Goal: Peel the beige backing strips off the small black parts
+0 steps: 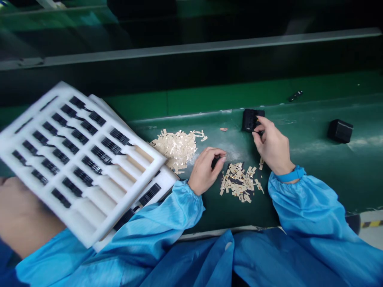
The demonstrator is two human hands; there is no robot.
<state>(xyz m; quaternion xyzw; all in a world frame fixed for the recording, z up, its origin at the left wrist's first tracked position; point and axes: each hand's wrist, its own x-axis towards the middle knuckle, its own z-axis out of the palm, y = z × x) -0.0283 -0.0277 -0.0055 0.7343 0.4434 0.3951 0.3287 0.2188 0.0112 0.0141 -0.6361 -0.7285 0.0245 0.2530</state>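
Hands (206, 170) (272, 145) over a green conveyor belt (305, 179), grey rail (191, 50) beyond.

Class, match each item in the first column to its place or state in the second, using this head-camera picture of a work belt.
Column 1
1. right hand
2. left hand
3. foam tray
4. lone black block

Column 2
A. tilted, holding rows of black parts
B. between two piles of tan strips
C. alone at the far right of the green belt
D. gripping a black block

Pairs: 1-D, 2-B, 3-A, 4-C
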